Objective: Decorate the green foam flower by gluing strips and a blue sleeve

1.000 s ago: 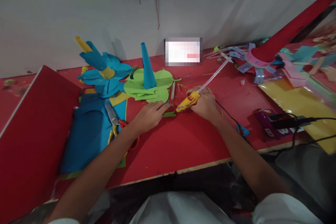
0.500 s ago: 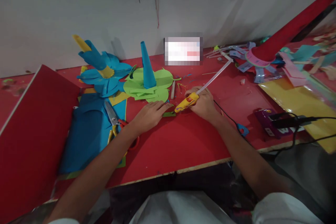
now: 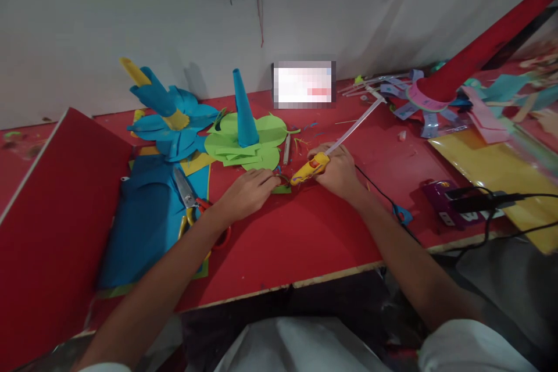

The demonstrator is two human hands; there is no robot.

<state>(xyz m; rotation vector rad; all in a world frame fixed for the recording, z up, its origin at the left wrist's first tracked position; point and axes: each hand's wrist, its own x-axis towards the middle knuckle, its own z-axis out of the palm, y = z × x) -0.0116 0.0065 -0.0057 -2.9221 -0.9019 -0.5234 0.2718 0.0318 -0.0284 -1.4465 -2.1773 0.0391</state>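
Note:
In my right hand is a yellow hot glue gun, its nozzle aimed down and left. A long clear glue stick sticks out of its back. My left hand is closed on a narrow green paper strip, with the fingertips pressed together just left of the nozzle. A thin edge of the strip seems raised between fingers and nozzle. Beyond my left hand stands a blue paper cone on green petal-shaped paper.
A blue paper flower and scissors on blue sheets are to the left, beside a red board. At right are a purple box with black cables, yellow sheets and a red cone. A blurred screen leans against the wall.
My left fingertips have drawn in slightly, and a thin edge of the green strip now shows raised near the nozzle. The glue gun has hardly moved.

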